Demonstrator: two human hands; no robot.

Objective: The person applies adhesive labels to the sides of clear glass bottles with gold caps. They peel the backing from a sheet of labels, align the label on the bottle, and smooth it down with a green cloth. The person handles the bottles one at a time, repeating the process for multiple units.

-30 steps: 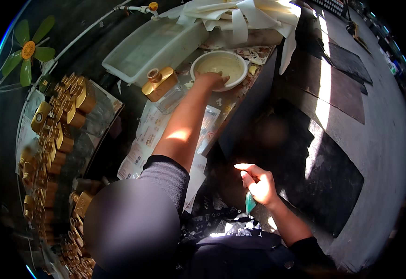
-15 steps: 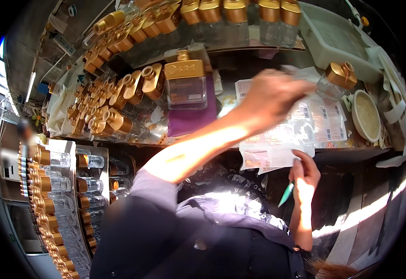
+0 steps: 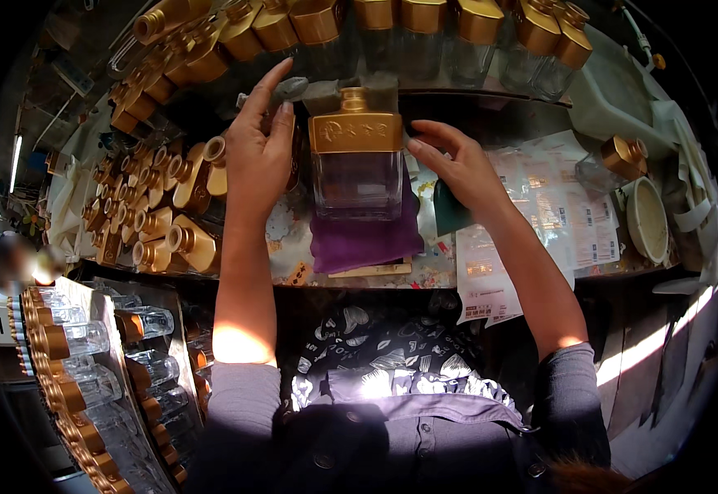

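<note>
A glass bottle with a gold shoulder and neck stands upright on a folded purple cloth in front of me. Beside its left edge, my left hand is open, index finger and thumb spread, with nothing visible in it. My right hand is at the bottle's right shoulder, thumb and index finger bent toward it; contact is unclear. Below that palm hangs a dark green flat piece, apparently held by the other fingers, which are hidden. Printed label sheets lie to the right, partly under my right forearm.
Gold-topped bottles stand along the back shelf and in a group at left. More fill a rack at lower left. One bottle leans beside a white oval bowl at right, near a pale plastic tub.
My left hand has gone from above the label sheets to the bottle's left side. My right hand has let go of the label sheet and risen to the bottle's right side. The view has shifted.
</note>
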